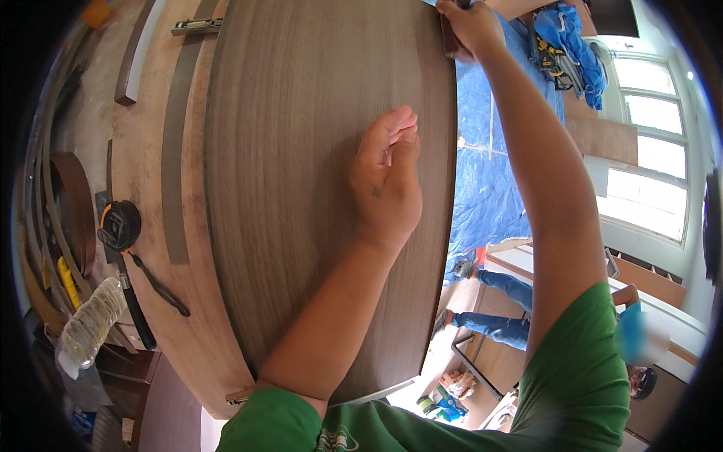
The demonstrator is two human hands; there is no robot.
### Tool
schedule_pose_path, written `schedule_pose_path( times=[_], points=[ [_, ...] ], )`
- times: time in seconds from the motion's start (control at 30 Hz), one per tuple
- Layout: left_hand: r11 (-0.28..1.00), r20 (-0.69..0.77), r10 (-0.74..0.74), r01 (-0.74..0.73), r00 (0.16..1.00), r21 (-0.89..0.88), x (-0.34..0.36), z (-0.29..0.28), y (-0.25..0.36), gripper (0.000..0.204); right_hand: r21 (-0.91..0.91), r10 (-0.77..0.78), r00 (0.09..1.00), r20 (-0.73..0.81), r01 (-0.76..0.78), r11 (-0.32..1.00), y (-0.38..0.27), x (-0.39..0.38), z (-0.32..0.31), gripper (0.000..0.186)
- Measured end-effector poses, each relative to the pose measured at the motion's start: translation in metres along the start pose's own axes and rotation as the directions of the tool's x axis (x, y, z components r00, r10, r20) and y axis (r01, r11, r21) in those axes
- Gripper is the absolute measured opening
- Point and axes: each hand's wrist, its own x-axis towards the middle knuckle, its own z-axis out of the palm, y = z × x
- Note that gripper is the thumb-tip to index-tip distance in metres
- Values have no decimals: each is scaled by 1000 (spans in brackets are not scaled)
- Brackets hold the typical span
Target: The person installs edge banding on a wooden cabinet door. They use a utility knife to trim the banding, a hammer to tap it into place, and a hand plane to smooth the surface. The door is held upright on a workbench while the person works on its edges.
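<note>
A large grey-brown wood-grain panel (286, 173) lies on the workbench in front of me. My left hand (385, 173) rests on it right of the middle, loosely cupped and open, with nothing visible in it. At the panel's far right corner my right hand (474, 34) is closed round a small dark brown and black block (452, 41) against the edge; its details are unclear. To the panel's left, a black tape measure (119, 224) lies beside a black-handled tool (135, 309) on the pale board (188, 301). A metal hinge-like fitting (196, 26) sits at the upper left.
Edge strips (64, 218), a yellow tool (68, 282) and a plastic-wrapped bundle (90, 324) lie at the left. Beyond the panel's right edge are a blue tarp (486, 196), bundled tools (557, 60), windows (644, 196) and another person in jeans (497, 328) at the lower right, among boards.
</note>
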Motion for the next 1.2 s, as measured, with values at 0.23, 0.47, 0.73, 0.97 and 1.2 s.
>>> schedule_pose_path(
  times=[0.23,0.47,0.73,0.97,1.2],
  points=[
    [998,2,30,-30,1000,49,-1,-2,2,27,-22,29,999,-13,-29,999,-47,27,3,55],
    [987,17,120,-121,993,106,2,-5,-2,27,-92,-19,1000,-12,17,996,-44,7,1,53],
    [986,23,100,-102,995,134,2,-3,-1,30,-119,-88,995,-46,82,990,-17,-30,-6,57],
    [983,31,119,-122,992,135,7,-8,-6,36,-68,-80,997,-8,79,995,15,-136,-14,59],
    [999,16,20,-21,1000,46,9,-4,-7,40,-95,50,995,89,-41,995,56,-261,-39,59]
  ],
)
